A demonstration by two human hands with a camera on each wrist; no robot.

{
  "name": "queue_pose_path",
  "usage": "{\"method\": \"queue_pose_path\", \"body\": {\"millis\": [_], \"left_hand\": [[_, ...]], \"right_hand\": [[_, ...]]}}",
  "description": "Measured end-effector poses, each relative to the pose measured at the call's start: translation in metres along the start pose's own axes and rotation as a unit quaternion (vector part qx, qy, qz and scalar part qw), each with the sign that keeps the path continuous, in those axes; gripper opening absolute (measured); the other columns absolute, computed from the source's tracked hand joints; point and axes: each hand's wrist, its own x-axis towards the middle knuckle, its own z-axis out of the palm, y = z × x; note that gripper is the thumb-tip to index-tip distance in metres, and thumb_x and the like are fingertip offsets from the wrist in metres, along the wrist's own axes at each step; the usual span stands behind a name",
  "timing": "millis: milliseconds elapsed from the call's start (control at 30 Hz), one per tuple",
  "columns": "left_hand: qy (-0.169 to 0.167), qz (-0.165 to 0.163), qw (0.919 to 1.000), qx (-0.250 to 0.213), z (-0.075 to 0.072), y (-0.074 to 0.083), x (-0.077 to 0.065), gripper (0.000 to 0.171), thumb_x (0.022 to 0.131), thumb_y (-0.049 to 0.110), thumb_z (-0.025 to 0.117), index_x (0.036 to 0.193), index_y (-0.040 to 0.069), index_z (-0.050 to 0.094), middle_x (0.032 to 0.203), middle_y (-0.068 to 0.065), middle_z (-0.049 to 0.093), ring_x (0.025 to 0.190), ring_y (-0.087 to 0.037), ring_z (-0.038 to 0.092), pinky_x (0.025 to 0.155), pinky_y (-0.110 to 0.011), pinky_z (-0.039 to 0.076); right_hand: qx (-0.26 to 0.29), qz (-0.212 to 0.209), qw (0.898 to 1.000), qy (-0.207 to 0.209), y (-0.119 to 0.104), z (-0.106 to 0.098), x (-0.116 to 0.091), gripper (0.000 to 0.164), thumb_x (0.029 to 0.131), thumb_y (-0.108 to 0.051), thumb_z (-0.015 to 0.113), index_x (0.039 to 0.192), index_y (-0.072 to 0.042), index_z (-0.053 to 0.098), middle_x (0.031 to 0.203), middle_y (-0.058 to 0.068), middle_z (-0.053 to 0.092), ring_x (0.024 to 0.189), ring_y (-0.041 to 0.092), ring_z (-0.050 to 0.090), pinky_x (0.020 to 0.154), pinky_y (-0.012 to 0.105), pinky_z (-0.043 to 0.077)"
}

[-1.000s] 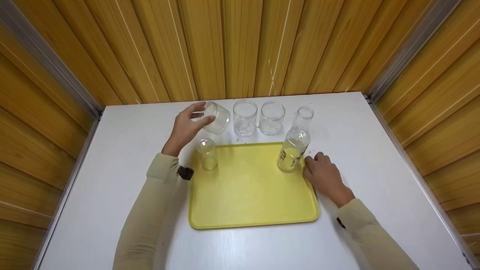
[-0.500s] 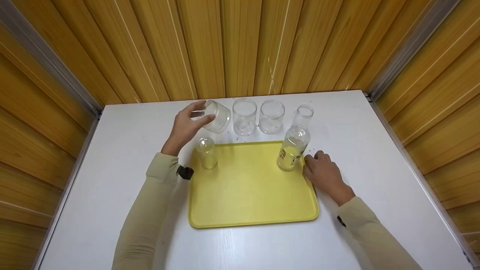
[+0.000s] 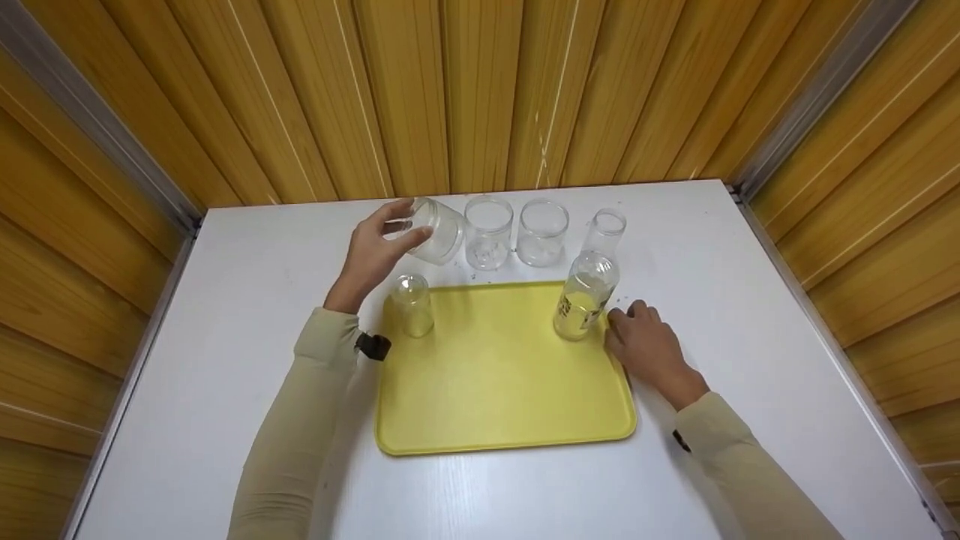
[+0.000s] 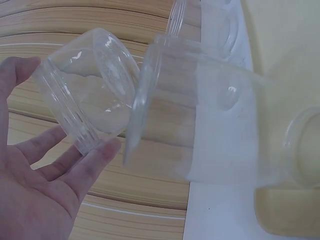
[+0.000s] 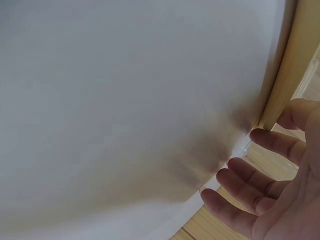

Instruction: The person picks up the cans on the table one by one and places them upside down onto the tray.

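My left hand [image 3: 373, 251] grips a clear jar [image 3: 442, 234] by its threaded neck, tilted with its base toward the right, at the back of the table. In the left wrist view, the thumb and fingers hold that jar [image 4: 92, 95] from opposite sides of the neck. My right hand [image 3: 646, 346] is at the right side of the yellow tray [image 3: 506, 397], thumb and forefinger pinching its rim; the right wrist view has the other fingers loosely bent near the rim [image 5: 292, 55]. Close by, a clear bottle [image 3: 581, 307] with dark printing stands on the tray.
Two clear wide jars [image 3: 488, 236] [image 3: 543, 234] stand right of the held jar. A narrow clear container [image 3: 604, 232] is behind the printed bottle. Another small clear bottle [image 3: 414, 309] stands at the tray's back left corner, close to my left wrist. A wood-patterned wall [image 3: 480, 90] rises behind.
The held jar has shifted slightly right, its base closer to the neighbouring jar. My right hand, the tray and the other glassware stay put.
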Motion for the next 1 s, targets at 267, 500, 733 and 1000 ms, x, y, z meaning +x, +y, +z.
{"method": "queue_pose_path", "body": {"millis": [267, 500, 733, 1000], "left_hand": [[0.001, 0.014, 0.9995, -0.027, 0.003, 0.003, -0.004, 0.063, 0.095, 0.033, 0.078, 0.151, 0.008, 0.058, 0.144, -0.011, 0.062, 0.131, -0.028, 0.06, 0.101, -0.045, 0.055], [-0.003, 0.02, 0.9967, -0.079, 0.007, 0.008, -0.008, 0.061, 0.097, 0.028, 0.078, 0.151, 0.007, 0.058, 0.143, -0.012, 0.063, 0.129, -0.027, 0.061, 0.102, -0.043, 0.055], [-0.004, 0.026, 0.9955, -0.091, 0.01, 0.01, -0.012, 0.063, 0.098, 0.03, 0.077, 0.153, 0.008, 0.056, 0.143, -0.011, 0.063, 0.13, -0.026, 0.061, 0.102, -0.043, 0.054], [-0.001, 0.039, 0.9942, -0.101, 0.013, 0.016, -0.017, 0.063, 0.098, 0.03, 0.076, 0.153, 0.006, 0.055, 0.143, -0.012, 0.062, 0.131, -0.028, 0.06, 0.102, -0.043, 0.055]], "right_hand": [[0.005, 0.0, 1.0, -0.002, 0.0, 0.001, -0.001, 0.025, 0.107, -0.021, 0.057, 0.121, -0.001, 0.066, 0.104, 0.021, 0.052, 0.091, 0.039, 0.051, 0.065, 0.056, 0.049], [0.005, 0.004, 1.0, 0.006, 0.0, 0.002, -0.001, 0.028, 0.106, -0.021, 0.057, 0.123, -0.001, 0.066, 0.107, 0.023, 0.053, 0.093, 0.041, 0.053, 0.067, 0.058, 0.051], [0.007, 0.01, 1.0, 0.001, 0.0, 0.001, 0.0, 0.03, 0.105, -0.021, 0.058, 0.125, -0.001, 0.066, 0.108, 0.022, 0.054, 0.095, 0.041, 0.055, 0.069, 0.06, 0.051], [0.008, 0.009, 1.0, -0.002, 0.002, 0.002, 0.001, 0.032, 0.105, -0.022, 0.059, 0.127, 0.0, 0.067, 0.107, 0.022, 0.054, 0.095, 0.04, 0.054, 0.069, 0.058, 0.051]]}}
